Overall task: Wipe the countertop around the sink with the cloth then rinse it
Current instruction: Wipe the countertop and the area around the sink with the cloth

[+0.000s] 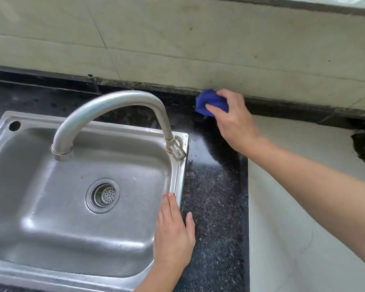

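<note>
- Right hand (232, 121): fingers curled over a crumpled blue cloth (209, 103), gripping it in a tight wad and pressing it down at the back of the counter.
- The cloth sits at the seam where the speckled black stone countertop (213, 207) meets the dark raised back strip (282, 107), behind and to the right of the sink.
- Left hand (173, 234): flat, fingers straight, holding nothing. It rests across the right rim of the stainless steel sink (182, 165) and onto the stone beside it, and looks to be bracing.
- The curved steel faucet (114, 106) arches over the basin. No water shows at the spout.
- The stone strip right of the sink looks dusty and spotted with droplets, so wiping seems only partly done. Rinsing not yet begun.
- Judgement on the stroke:
  - Opening the wad flatter would cover more stone per pass.
  - Pull it forward from the seam in overlapping lanes, keeping pressure into the corner where grime gathers.
  - Work round the faucet base.
  - The left hand will need to lift clear when the cloth reaches it.
</note>
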### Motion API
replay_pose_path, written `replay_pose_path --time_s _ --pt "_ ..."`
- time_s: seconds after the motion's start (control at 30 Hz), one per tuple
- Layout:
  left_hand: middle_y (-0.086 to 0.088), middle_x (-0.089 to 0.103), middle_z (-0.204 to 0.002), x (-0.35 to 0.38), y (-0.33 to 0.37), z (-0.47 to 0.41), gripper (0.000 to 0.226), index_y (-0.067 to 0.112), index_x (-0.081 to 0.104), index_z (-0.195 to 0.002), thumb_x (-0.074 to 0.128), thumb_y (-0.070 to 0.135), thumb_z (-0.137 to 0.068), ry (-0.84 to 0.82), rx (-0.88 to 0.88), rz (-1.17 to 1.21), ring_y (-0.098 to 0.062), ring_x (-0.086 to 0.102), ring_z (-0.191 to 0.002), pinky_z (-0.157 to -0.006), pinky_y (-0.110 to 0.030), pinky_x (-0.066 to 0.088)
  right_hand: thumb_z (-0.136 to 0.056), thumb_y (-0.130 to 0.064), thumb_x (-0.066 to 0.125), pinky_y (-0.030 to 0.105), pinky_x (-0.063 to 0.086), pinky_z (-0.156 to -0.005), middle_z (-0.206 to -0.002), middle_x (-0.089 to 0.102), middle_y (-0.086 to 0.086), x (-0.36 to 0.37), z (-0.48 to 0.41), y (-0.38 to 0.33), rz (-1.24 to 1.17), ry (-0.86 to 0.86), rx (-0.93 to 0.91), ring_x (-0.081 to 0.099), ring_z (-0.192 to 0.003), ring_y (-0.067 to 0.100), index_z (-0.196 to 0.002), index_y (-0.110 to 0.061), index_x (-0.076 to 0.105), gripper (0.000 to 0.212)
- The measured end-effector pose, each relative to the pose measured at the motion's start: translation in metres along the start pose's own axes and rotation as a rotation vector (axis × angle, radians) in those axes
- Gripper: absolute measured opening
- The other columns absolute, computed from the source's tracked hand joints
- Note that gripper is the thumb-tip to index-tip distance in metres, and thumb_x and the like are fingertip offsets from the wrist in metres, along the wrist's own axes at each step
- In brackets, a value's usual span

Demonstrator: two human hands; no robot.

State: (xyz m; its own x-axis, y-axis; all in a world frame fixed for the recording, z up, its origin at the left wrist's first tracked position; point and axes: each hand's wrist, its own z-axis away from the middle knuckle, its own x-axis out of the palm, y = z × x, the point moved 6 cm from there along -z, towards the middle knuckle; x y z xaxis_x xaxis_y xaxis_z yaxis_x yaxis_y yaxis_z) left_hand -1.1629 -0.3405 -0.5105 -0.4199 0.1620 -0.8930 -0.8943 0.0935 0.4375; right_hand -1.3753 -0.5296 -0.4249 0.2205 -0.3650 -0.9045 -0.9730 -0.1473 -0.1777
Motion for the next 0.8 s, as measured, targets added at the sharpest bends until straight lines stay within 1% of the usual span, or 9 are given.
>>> replay_pose_path --time_s 0.1,0.23,0.3,0.37,0.43,0.53,0.63,0.7,0.8 --pt "-0.020 0.045 -0.141 0.002 -0.001 0.001 0.064 -0.005 0.035 -0.141 0.026 0.041 -0.098 0.010 -0.002 0.005 -0.030 0.045 -0.128 -0.105 -0.039 0.038 -0.087 -0.020 0.060 0.037 0.043 -0.077 -0.117 0.055 0.006 0.009 -0.018 -0.009 0.193 0.035 -0.124 0.050 -0.099 0.030 -0.123 -0.025 0.057 0.037" --pt "-0.023 0.047 -0.139 0.003 -0.003 0.000 0.063 -0.008 0.037 -0.139 0.030 0.038 -0.096 0.024 0.009 0.007 -0.034 0.048 -0.126 -0.103 -0.043 0.042 -0.085 -0.020 0.058 0.038 0.046 -0.060 -0.109 0.057 0.010 -0.024 0.020 0.072 0.212 0.046 0.090 0.053 -0.093 0.035 -0.118 -0.026 0.062 0.034" --pt "-0.025 0.047 -0.139 0.004 -0.002 0.001 0.064 -0.009 0.038 -0.139 0.030 0.038 -0.096 0.023 0.005 0.007 -0.036 0.049 -0.126 -0.102 -0.045 0.042 -0.083 -0.014 0.057 0.042 0.045 -0.062 -0.113 0.053 0.013 -0.044 0.045 0.109 0.147 0.008 0.223 0.048 -0.100 0.037 -0.120 -0.022 0.061 0.038" --pt "-0.026 0.046 -0.139 0.003 -0.002 0.002 0.064 -0.009 0.038 -0.139 0.028 0.039 -0.097 0.016 0.000 0.009 -0.038 0.050 -0.125 -0.101 -0.045 0.043 -0.081 -0.005 0.056 0.045 0.046 -0.076 -0.117 0.049 0.017 -0.062 0.067 0.139 0.111 0.068 0.450 0.047 -0.105 0.038 -0.121 -0.016 0.058 0.041" --pt "-0.026 0.047 -0.139 0.002 -0.002 0.002 0.066 -0.008 0.038 -0.138 0.022 0.042 -0.099 0.018 0.003 0.001 -0.038 0.050 -0.124 -0.101 -0.043 0.043 -0.079 0.000 0.052 0.038 0.041 -0.088 -0.125 0.044 0.019 -0.067 0.083 0.157 0.023 0.188 0.725 0.048 -0.107 0.038 -0.121 -0.011 0.053 0.044" --pt "-0.027 0.047 -0.138 0.003 -0.001 0.000 0.065 -0.010 0.038 -0.138 0.025 0.040 -0.099 0.013 0.003 0.002 -0.039 0.052 -0.123 -0.100 -0.044 0.044 -0.075 -0.001 0.053 0.025 0.035 -0.087 -0.128 0.040 0.015 -0.052 0.076 0.145 -0.120 0.302 0.942 0.052 -0.107 0.033 -0.115 -0.011 0.051 0.040" --pt "-0.026 0.047 -0.139 0.003 -0.001 0.001 0.064 -0.009 0.037 -0.139 0.029 0.039 -0.097 0.007 -0.006 0.000 -0.037 0.051 -0.124 -0.101 -0.043 0.043 -0.072 -0.002 0.052 0.029 0.039 -0.081 -0.118 0.046 0.014 -0.026 0.048 0.093 -0.197 0.289 0.806 0.055 -0.099 0.032 -0.106 -0.011 0.058 0.035" --pt "-0.024 0.047 -0.139 0.002 0.000 0.001 0.066 -0.008 0.037 -0.139 0.022 0.043 -0.099 0.008 -0.006 -0.007 -0.036 0.051 -0.124 -0.101 -0.042 0.042 -0.072 -0.002 0.051 0.029 0.041 -0.079 -0.114 0.049 0.011 -0.009 0.027 0.050 -0.279 0.162 0.598 0.055 -0.095 0.031 -0.103 -0.015 0.060 0.034" --pt "-0.022 0.047 -0.141 0.002 -0.001 0.001 0.066 -0.005 0.036 -0.141 0.020 0.044 -0.099 -0.002 -0.016 -0.013 -0.033 0.049 -0.127 -0.105 -0.038 0.035 -0.076 -0.009 0.053 0.034 0.043 -0.082 -0.115 0.052 0.003 0.007 0.002 0.011 -0.343 -0.038 0.428 0.054 -0.100 0.026 -0.109 -0.023 0.062 0.036"
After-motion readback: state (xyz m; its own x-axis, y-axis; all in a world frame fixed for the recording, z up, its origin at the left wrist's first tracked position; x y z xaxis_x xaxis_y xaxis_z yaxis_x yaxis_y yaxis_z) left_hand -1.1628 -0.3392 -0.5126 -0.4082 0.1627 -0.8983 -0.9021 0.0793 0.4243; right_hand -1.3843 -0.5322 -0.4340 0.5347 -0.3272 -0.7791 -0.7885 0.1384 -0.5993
